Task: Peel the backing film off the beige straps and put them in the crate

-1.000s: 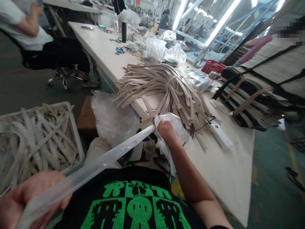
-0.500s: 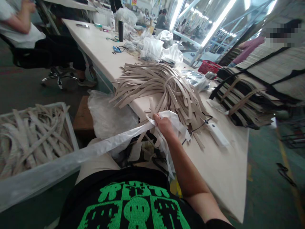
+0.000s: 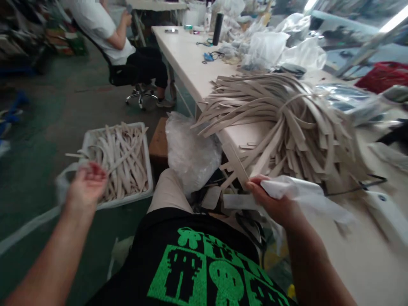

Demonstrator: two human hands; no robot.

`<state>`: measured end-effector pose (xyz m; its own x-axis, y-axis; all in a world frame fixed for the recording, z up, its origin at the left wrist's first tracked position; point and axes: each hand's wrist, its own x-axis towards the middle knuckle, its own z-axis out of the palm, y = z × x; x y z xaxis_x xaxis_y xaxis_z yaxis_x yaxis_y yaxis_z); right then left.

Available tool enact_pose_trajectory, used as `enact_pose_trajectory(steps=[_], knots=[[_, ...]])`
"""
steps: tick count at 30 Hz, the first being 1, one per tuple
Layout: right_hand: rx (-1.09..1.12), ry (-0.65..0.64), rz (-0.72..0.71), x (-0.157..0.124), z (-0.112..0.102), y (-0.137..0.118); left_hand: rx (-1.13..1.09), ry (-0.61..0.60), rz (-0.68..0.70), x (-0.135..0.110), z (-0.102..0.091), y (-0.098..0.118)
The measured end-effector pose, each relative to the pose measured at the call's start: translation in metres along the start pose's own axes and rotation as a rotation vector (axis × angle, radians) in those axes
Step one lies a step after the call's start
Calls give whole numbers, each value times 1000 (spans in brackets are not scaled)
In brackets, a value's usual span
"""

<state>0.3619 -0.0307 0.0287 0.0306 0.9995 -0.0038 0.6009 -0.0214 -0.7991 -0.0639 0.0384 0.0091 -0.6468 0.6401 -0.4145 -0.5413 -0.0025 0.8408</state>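
Observation:
My right hand (image 3: 272,204) is closed at the table's near edge. It grips the end of a flat beige strap (image 3: 235,162), and a thin white plastic film (image 3: 296,187) lies over the hand. My left hand (image 3: 87,182) is out to the left, palm up with fingers half curled and apart, somewhat blurred. Beside it a translucent plastic strip (image 3: 62,185) loops and trails toward the lower left. Behind that hand stands a white crate (image 3: 148,157) of pale strips (image 3: 123,159). A big bundle of beige straps (image 3: 287,106) spreads over the table.
The long pale table (image 3: 185,55) bears plastic bags (image 3: 267,49), a black bottle (image 3: 218,29), blue-handled scissors (image 3: 208,56) and a white device (image 3: 389,216). A clear plastic bag (image 3: 193,148) and a brown box (image 3: 158,142) stand below. A person (image 3: 105,38) sits on a chair farther off.
My view has turned left. My left hand, previously unseen, now shows beside the crate, and the plastic strip no longer stretches taut to my right hand. A beige strap now shows in my right hand.

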Motion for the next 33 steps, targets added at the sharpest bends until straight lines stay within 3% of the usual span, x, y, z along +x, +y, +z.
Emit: enact_pose_trajectory(steps=[2, 4, 7, 10, 14, 22, 33], knots=[[-72, -66, -49, -6, 9, -9, -101, -6, -185, -3, -2, -12], [-129, -153, -78, -11, 18, -19, -187, -60, -323, -13, 8, -33], [-191, -284, -131, -19, 30, -32, -216, -145, -385, -34, 29, -63], [-212, -359, -155, -25, 39, -42, -225, -251, -462, -49, 41, -78], [-194, -405, -146, -22, 50, -49, -226, -296, -538, -62, 43, -83], [-182, -389, -99, -3, 71, -48, -206, -256, -599, -84, 47, -91], [-320, -357, -160, 1, 82, -33, -202, -297, -642, -85, 41, -103]])
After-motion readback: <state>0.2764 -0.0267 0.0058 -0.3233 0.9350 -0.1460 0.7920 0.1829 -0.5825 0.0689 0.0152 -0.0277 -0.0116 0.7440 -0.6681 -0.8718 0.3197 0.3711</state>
